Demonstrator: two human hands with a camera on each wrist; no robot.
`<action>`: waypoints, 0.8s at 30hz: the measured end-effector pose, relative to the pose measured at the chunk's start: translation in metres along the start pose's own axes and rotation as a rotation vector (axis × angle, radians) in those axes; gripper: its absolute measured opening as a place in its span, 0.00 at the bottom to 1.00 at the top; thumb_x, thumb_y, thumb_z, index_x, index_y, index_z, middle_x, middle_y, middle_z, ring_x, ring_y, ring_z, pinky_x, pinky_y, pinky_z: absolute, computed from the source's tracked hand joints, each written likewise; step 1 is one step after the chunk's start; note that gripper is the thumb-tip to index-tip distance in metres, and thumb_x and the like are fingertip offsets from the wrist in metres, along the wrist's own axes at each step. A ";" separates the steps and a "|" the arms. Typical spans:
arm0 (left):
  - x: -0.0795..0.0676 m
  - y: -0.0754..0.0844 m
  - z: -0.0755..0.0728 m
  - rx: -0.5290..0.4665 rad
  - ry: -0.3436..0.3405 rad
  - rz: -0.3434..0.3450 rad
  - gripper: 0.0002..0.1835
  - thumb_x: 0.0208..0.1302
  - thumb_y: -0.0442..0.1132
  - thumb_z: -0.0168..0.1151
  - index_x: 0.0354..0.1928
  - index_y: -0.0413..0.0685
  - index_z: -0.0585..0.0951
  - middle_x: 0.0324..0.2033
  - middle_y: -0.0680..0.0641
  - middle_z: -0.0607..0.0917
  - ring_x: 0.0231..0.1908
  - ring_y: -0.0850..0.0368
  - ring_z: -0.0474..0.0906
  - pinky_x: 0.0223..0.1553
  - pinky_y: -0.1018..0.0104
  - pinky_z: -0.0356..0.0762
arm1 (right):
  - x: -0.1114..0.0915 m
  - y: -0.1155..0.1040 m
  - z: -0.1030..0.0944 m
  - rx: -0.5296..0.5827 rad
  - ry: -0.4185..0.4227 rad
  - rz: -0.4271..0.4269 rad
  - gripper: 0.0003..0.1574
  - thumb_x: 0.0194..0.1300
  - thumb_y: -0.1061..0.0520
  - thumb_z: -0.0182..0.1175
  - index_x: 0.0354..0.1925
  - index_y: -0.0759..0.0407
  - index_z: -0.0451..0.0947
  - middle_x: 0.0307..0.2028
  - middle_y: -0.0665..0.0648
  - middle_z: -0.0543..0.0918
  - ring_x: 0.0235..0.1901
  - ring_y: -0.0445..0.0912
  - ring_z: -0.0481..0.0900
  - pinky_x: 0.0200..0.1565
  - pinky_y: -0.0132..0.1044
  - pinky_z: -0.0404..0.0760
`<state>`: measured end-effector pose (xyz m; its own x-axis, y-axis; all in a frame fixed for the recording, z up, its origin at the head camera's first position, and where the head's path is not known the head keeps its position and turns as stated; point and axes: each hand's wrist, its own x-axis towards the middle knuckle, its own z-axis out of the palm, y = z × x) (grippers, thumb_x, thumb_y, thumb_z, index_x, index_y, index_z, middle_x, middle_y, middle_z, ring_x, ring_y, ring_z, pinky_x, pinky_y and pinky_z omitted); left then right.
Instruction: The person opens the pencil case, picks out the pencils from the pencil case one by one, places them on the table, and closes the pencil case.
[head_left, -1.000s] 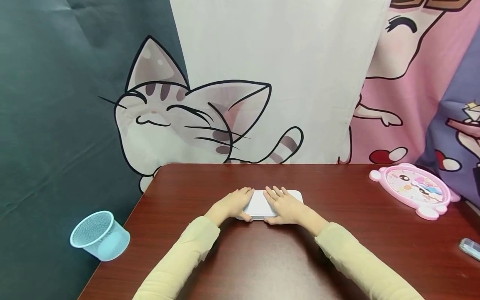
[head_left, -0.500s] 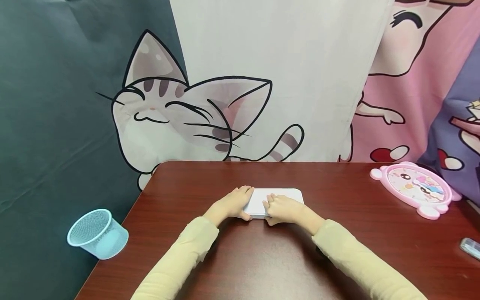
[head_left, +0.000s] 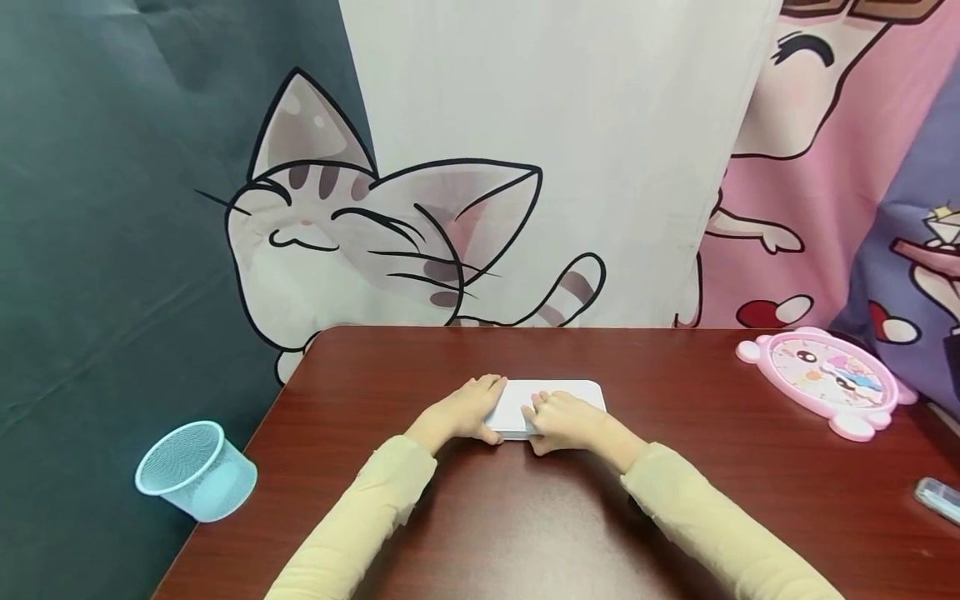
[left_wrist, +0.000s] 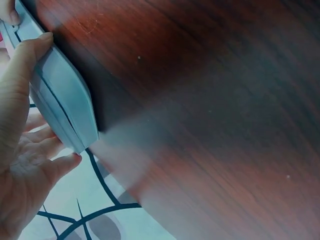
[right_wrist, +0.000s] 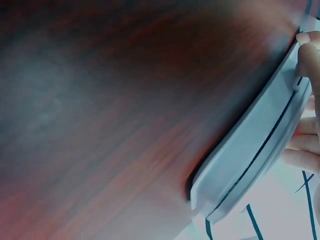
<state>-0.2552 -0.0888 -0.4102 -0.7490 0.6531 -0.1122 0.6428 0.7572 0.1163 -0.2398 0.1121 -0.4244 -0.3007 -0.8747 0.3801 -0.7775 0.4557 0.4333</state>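
Note:
A flat white case (head_left: 516, 406) with rounded corners lies on the brown table; a dark seam runs along its front side in both wrist views. My left hand (head_left: 467, 408) holds its left end, the thumb (left_wrist: 31, 52) on the front side and the other fingers round the end. At the front edge, right of the middle, my right hand (head_left: 567, 421) has curled fingers and hides part of the lid. The right wrist view shows the right thumb (right_wrist: 308, 62) by a small catch (right_wrist: 297, 87) on the seam. The lid looks closed; the contents are hidden.
A pink clock (head_left: 828, 379) in an animal-head shape lies at the table's right. Below it, a small clear and grey object (head_left: 937, 497) is near the right edge. A light-blue mesh cup (head_left: 198, 473) stands at the left edge. Cartoon curtains (head_left: 585, 108) hang behind.
My right hand has gone from straight fingers flat on the lid to curled fingers at the front edge. My left hand and the case have stayed put.

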 end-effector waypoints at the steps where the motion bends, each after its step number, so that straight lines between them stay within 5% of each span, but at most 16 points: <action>1: 0.000 -0.001 0.000 -0.011 -0.002 -0.004 0.50 0.47 0.52 0.69 0.66 0.31 0.57 0.63 0.36 0.64 0.65 0.47 0.60 0.64 0.51 0.59 | -0.002 0.002 -0.001 0.034 -0.013 0.014 0.18 0.41 0.47 0.64 0.27 0.57 0.76 0.20 0.53 0.75 0.17 0.44 0.73 0.18 0.34 0.72; 4: -0.003 -0.003 0.000 -0.070 0.003 -0.006 0.49 0.48 0.52 0.68 0.66 0.32 0.56 0.65 0.36 0.62 0.67 0.45 0.56 0.66 0.51 0.56 | -0.014 0.008 -0.006 0.176 -0.111 0.101 0.25 0.48 0.44 0.65 0.43 0.55 0.80 0.37 0.56 0.84 0.33 0.47 0.83 0.30 0.37 0.80; 7: -0.008 -0.007 0.001 -0.144 0.004 -0.007 0.49 0.50 0.53 0.67 0.67 0.35 0.55 0.67 0.37 0.58 0.69 0.44 0.52 0.67 0.52 0.53 | -0.037 0.016 -0.010 0.302 -0.212 0.234 0.35 0.49 0.40 0.65 0.54 0.55 0.75 0.54 0.59 0.78 0.52 0.52 0.77 0.46 0.44 0.79; 10: -0.015 -0.012 0.003 -0.211 0.012 -0.021 0.49 0.51 0.54 0.66 0.68 0.38 0.54 0.69 0.39 0.56 0.69 0.46 0.50 0.66 0.51 0.56 | -0.062 0.023 -0.013 0.387 -0.213 0.360 0.39 0.49 0.41 0.67 0.56 0.57 0.73 0.56 0.61 0.76 0.56 0.54 0.74 0.51 0.48 0.75; 17: -0.034 -0.026 0.001 -0.314 0.068 -0.050 0.51 0.50 0.54 0.67 0.70 0.45 0.52 0.69 0.44 0.56 0.67 0.50 0.56 0.62 0.51 0.63 | -0.092 0.035 -0.017 0.568 0.070 0.442 0.28 0.42 0.56 0.72 0.45 0.62 0.79 0.44 0.60 0.84 0.44 0.51 0.82 0.46 0.36 0.79; 21: -0.040 -0.034 0.000 -0.346 0.111 -0.057 0.54 0.48 0.54 0.68 0.71 0.52 0.47 0.69 0.47 0.55 0.68 0.53 0.55 0.63 0.53 0.62 | -0.092 0.039 -0.019 0.626 0.253 0.494 0.21 0.39 0.63 0.73 0.37 0.63 0.82 0.35 0.57 0.86 0.36 0.47 0.83 0.44 0.19 0.74; 24: -0.042 -0.037 0.000 -0.363 0.146 -0.062 0.55 0.48 0.54 0.69 0.72 0.56 0.44 0.70 0.49 0.54 0.68 0.54 0.55 0.63 0.53 0.62 | -0.086 0.041 -0.022 0.677 0.324 0.617 0.16 0.41 0.65 0.71 0.34 0.62 0.82 0.31 0.56 0.86 0.32 0.41 0.83 0.40 0.20 0.77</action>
<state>-0.2472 -0.1443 -0.4094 -0.8166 0.5772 0.0087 0.5163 0.7236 0.4580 -0.2336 0.2097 -0.4210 -0.6745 -0.3795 0.6333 -0.7174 0.5393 -0.4410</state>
